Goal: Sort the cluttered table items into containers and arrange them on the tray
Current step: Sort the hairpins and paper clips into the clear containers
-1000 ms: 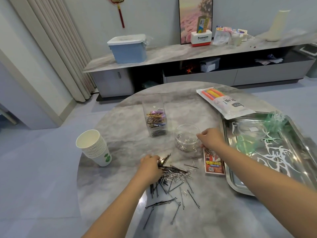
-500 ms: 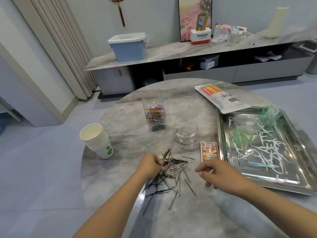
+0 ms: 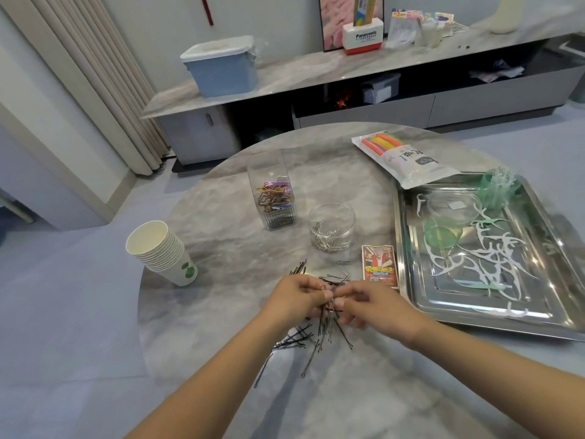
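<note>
A pile of black hairpins and silver paper clips (image 3: pixel 304 340) lies on the round marble table (image 3: pixel 221 255). My left hand (image 3: pixel 297 297) grips a bunch from the pile. My right hand (image 3: pixel 364 304) meets it fingertip to fingertip and pinches a silver clip between them. Behind the pile stand a round clear jar (image 3: pixel 331 226) with silver clips and a tall clear box (image 3: pixel 272 190) with coloured clips. The steel tray (image 3: pixel 538 315) at the right holds white and green floss picks, a green lid and a clear dish.
A stack of paper cups (image 3: pixel 161 253) stands at the table's left. A small card box (image 3: pixel 379 264) lies beside the tray. A pouch of coloured sticks (image 3: pixel 402 156) overlaps the tray's far corner. One loose clip (image 3: pixel 344 262) lies near the jar.
My right hand has come back from the round jar to the pile and now meets my left hand there. The left hand has stayed on the pile, gripping pins.
</note>
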A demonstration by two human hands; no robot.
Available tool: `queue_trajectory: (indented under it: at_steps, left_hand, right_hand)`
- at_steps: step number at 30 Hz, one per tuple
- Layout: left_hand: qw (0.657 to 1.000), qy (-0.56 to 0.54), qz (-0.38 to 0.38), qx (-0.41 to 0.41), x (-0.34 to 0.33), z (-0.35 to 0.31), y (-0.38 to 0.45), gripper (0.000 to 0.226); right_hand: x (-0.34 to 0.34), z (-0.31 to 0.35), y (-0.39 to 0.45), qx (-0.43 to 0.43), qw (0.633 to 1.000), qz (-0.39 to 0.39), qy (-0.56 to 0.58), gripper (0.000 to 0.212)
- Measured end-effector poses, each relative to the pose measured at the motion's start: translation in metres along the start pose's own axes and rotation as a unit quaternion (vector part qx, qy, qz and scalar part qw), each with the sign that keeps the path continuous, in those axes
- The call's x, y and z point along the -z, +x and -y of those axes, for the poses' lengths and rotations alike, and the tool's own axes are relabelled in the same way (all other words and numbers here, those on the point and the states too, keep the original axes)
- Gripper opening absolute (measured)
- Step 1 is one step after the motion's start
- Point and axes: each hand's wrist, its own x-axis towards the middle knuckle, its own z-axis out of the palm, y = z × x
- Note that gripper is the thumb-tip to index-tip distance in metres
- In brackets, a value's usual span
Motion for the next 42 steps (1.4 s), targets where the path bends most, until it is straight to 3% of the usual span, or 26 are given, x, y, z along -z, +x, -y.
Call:
queue_trajectory:
  at_steps: [4, 9, 14, 22, 26, 33, 38, 42]
  left_hand:
    - [1.000, 0.004, -0.019, -0.008, -0.004, 0.002, 0.002, 0.015]
    - [0.999, -0.016, -0.048, -0.015, -0.006, 0.005, 0.002, 0.016]
    - [0.999, -0.051, -0.009, 0.009, 0.001, 0.006, -0.001, 0.021]
    - [0.999, -0.017, -0.041, -0.005, 0.004, 0.009, -0.006, 0.025]
    - [0.995, -0.097, -0.027, 0.003, 0.002, 0.004, -0.011, 0.018]
    - [0.973, -0.226, -0.051, 0.011, -0.009, 0.002, -0.017, 0.018]
    - [0.973, -0.221, -0.067, 0.002, -0.021, 0.006, -0.018, 0.018]
    - [0.979, -0.189, -0.070, -0.020, -0.026, 0.007, -0.019, 0.019]
  right_hand:
    - [0.003, -0.002, 0.001, -0.010, 0.999, -0.009, 0.031, 0.004]
    - [0.005, -0.004, 0.001, -0.057, 0.996, 0.037, 0.060, 0.013]
    - [0.011, -0.010, 0.004, -0.055, 0.998, 0.007, 0.029, 0.011]
    - [0.015, -0.016, 0.002, -0.042, 0.999, -0.003, 0.033, 0.006]
    - [0.012, -0.013, -0.002, -0.027, 0.999, 0.011, 0.033, 0.004]
    - [0.004, -0.009, -0.009, -0.083, 0.980, 0.062, 0.173, 0.006]
    - [-0.001, -0.013, -0.007, -0.115, 0.954, 0.089, 0.261, 0.010]
    - [-0.001, -0.013, -0.006, -0.119, 0.948, 0.142, 0.259, 0.013]
